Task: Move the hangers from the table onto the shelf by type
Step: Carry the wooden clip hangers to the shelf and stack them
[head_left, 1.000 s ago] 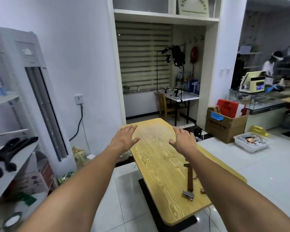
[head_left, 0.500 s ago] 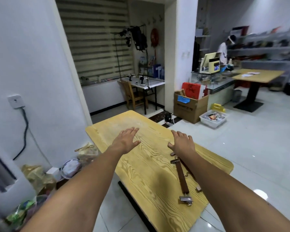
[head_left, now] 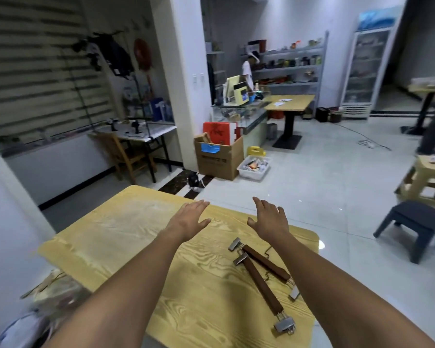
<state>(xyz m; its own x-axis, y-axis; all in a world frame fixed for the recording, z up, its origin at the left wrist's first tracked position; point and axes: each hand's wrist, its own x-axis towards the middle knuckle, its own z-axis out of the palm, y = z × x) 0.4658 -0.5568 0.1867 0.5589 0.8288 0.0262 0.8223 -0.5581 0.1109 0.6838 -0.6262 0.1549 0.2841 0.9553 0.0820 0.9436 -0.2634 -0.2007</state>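
Two brown wooden clip hangers with metal clamps lie side by side on the yellow wooden table [head_left: 116, 237]: the nearer, longer-looking hanger [head_left: 261, 284] and the farther hanger [head_left: 264, 262] beside it. My left hand [head_left: 190, 218] hovers flat over the table's middle, fingers straight, holding nothing. My right hand [head_left: 268, 218] is held out just beyond the hangers' far ends, fingers spread and empty. The shelf that was at my left is out of view.
A dark stool [head_left: 416, 223] and a beige stool [head_left: 430, 178] stand on the tiled floor at right. A cardboard box [head_left: 217, 158] and a white bin [head_left: 254, 168] sit beyond the table. Bags [head_left: 53, 290] lie on the floor at left. A person stands at the back counter.
My view has swung right, away from the shelf, so both hangers now show in full. Both hands stay outstretched and empty above the table.
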